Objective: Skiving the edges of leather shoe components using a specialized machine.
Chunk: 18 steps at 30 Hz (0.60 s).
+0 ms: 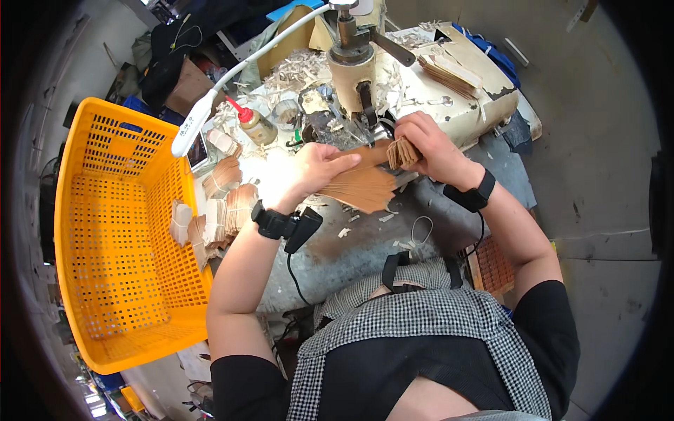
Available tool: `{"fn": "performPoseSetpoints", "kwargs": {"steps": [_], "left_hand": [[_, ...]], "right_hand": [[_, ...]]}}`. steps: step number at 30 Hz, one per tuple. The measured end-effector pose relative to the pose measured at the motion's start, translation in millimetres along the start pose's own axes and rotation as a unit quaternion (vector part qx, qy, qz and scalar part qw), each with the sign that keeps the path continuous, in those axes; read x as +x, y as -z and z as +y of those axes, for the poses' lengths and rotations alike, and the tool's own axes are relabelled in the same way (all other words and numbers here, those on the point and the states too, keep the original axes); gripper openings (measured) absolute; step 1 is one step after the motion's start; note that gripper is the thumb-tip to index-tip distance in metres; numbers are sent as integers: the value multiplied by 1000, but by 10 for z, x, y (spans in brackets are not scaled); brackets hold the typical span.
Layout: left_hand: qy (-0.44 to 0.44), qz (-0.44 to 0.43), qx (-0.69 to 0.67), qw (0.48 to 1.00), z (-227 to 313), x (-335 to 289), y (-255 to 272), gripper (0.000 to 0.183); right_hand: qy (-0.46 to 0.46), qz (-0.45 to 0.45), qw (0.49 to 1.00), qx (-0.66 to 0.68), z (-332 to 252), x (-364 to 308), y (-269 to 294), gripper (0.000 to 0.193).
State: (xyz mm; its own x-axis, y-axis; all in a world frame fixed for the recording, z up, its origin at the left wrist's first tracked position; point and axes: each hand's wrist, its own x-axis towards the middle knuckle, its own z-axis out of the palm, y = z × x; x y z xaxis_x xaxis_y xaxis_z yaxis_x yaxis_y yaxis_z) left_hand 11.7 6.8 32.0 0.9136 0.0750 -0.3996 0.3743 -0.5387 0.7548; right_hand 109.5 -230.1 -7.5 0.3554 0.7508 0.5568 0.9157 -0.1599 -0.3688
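A grey floor (611,316) is spreading right of the table (358,249), a seam (614,260) crossing it. A white lamp (197,119) is arching over the table's left side, where light (272,168) is glaring. Beyond the table's far left, a box (188,90) is sitting among dark clutter (172,52).

Cream-and-metal machine (351,81): top cut off by the upper edge; round silver part (382,130) partly covered by the right hand (434,151). Folded brown bundle (402,154): right end hidden in that hand. Fanned tan strips (365,189): conceal several fingers of the left hand (314,172), beside which glare blanks the bench (264,170).
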Motion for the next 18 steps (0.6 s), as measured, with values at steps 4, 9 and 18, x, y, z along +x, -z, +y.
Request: {"fn": "performPoseSetpoints", "kwargs": {"steps": [4, 9, 18], "left_hand": [[-72, -90, -172, 978, -258, 29, 61, 19], [9, -68, -157, 985, -314, 48, 178, 21], [-34, -92, -188, 977, -318, 53, 121, 21]], "right_hand": [[-10, -3, 1000, -26, 45, -39, 4, 59], [-76, -4, 996, 42, 24, -101, 47, 59], [-28, -15, 999, -10, 44, -50, 39, 59]]}}
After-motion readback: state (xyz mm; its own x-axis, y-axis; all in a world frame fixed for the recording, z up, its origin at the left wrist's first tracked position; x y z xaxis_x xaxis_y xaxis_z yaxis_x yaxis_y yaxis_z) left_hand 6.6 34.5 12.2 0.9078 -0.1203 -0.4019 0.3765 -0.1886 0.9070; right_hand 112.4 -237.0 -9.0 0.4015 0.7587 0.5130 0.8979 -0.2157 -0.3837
